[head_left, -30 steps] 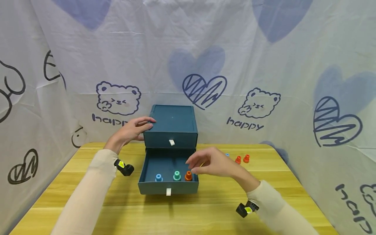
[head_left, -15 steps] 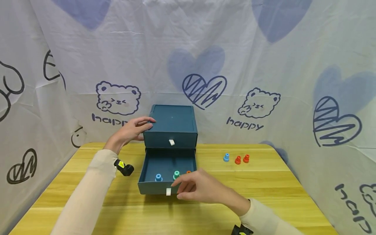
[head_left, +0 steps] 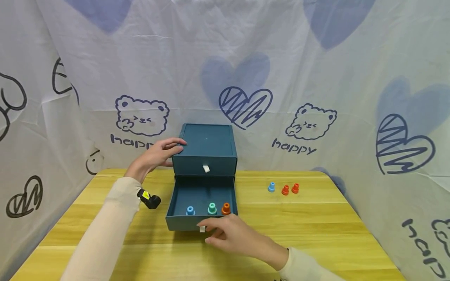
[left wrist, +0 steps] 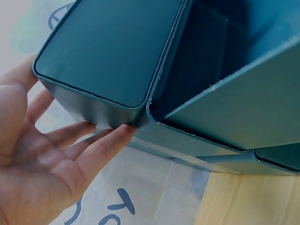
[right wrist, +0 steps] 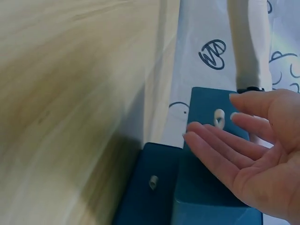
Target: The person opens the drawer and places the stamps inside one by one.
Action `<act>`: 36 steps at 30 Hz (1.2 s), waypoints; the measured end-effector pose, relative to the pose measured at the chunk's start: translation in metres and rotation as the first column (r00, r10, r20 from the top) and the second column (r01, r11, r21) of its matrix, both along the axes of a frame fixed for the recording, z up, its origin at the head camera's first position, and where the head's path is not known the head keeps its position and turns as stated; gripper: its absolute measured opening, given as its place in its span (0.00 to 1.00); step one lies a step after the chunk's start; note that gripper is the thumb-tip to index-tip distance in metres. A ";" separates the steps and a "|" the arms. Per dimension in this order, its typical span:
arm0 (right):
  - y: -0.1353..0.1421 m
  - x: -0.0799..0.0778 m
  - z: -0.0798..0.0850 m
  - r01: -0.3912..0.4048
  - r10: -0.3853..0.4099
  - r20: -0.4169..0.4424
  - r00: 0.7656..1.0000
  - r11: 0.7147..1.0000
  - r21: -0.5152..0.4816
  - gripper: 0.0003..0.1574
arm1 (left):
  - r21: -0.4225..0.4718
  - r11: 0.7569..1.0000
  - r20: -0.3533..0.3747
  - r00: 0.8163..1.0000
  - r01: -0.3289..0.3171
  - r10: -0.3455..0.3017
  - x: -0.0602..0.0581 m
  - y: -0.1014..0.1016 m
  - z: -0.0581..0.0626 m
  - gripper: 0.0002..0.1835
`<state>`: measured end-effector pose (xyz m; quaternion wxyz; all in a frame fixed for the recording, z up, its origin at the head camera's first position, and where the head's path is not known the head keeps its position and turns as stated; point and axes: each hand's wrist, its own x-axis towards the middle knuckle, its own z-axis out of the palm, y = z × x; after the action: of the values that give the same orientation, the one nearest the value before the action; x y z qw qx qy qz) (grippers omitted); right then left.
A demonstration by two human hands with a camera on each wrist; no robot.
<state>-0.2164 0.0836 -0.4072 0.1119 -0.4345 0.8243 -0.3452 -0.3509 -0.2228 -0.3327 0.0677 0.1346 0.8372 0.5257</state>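
Observation:
My left hand (head_left: 154, 156) rests against the upper left side of a dark teal drawer unit (head_left: 207, 140), fingertips on its top edge; in the left wrist view its fingers lie spread along the wall. A drawer below the top one (head_left: 204, 166) is pulled out. My right hand (head_left: 233, 236) is at that drawer's front (head_left: 181, 224), index fingertip over its white pull tab (right wrist: 219, 118), thumb apart below. Inside, along the front, stand a blue peg (head_left: 190, 210), a green peg (head_left: 212, 208) and an orange peg (head_left: 226, 208), all small and stepped.
On the wooden table (head_left: 299, 226), right of the unit, stand another blue peg (head_left: 271, 187) and two red pegs (head_left: 285, 190). Another drawer front (right wrist: 145, 201) with its own white tab shows in the right wrist view. A printed white cloth (head_left: 197, 78) hangs behind.
My right hand has moved from above the drawer's right side down and toward me, to the tab on its front. The left hand and the drawer have stayed put.

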 end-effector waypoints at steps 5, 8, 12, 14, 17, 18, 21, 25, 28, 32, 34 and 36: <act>-0.005 0.002 -0.009 0.013 -0.015 -0.053 0.998 0.999 -0.035 0.21 | -0.002 1.000 0.000 1.000 -0.002 0.002 -0.001 0.000 -0.002 0.26; -0.007 0.002 -0.015 0.022 -0.027 -0.064 0.998 0.996 -0.085 0.18 | -0.004 1.000 0.000 1.000 -0.010 0.010 -0.002 0.000 -0.003 0.26; -0.009 0.002 -0.021 0.052 -0.061 -0.056 0.997 0.987 -0.150 0.16 | 0.004 1.000 -0.001 1.000 -0.003 0.003 -0.003 0.002 -0.005 0.26; -0.009 0.003 -0.023 0.068 -0.076 -0.044 0.996 0.983 -0.171 0.15 | 0.006 1.000 0.000 1.000 -0.002 0.002 -0.003 0.003 -0.005 0.26; -0.010 0.003 -0.025 0.089 -0.095 -0.023 0.995 0.979 -0.183 0.15 | 0.001 1.000 -0.002 1.000 -0.004 0.004 -0.004 0.003 -0.006 0.25; -0.010 0.003 -0.025 0.093 -0.098 -0.017 0.995 0.978 -0.186 0.15 | 0.001 1.000 0.000 1.000 -0.009 0.009 -0.004 0.003 -0.006 0.25; -0.010 0.004 -0.025 0.104 -0.106 -0.001 0.994 0.975 -0.196 0.15 | -0.003 1.000 -0.006 1.000 -0.007 0.007 -0.003 0.003 -0.007 0.25; -0.011 0.005 -0.025 0.113 -0.113 0.013 0.993 0.971 -0.212 0.14 | 0.000 1.000 -0.003 1.000 -0.011 0.011 -0.003 0.002 -0.008 0.25; -0.012 0.005 -0.026 0.119 -0.117 0.020 0.993 0.967 -0.224 0.14 | -0.002 1.000 -0.002 1.000 -0.016 0.016 -0.002 0.000 -0.009 0.25; -0.014 0.004 -0.026 0.135 -0.134 0.023 0.991 0.962 -0.236 0.13 | -0.003 1.000 -0.003 1.000 -0.015 0.015 -0.002 -0.001 -0.008 0.25; -0.015 0.004 -0.026 0.148 -0.147 0.020 0.989 0.959 -0.241 0.12 | -0.001 1.000 -0.004 1.000 -0.015 0.015 -0.002 -0.002 -0.007 0.25; -0.015 0.003 -0.025 0.157 -0.158 0.014 0.987 0.956 -0.248 0.11 | -0.005 1.000 -0.008 1.000 -0.013 0.013 -0.002 -0.002 -0.006 0.25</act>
<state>-0.2130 0.0682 -0.4325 0.0264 -0.3791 0.8069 -0.4522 -0.3529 -0.2250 -0.3388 0.0612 0.1313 0.8396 0.5235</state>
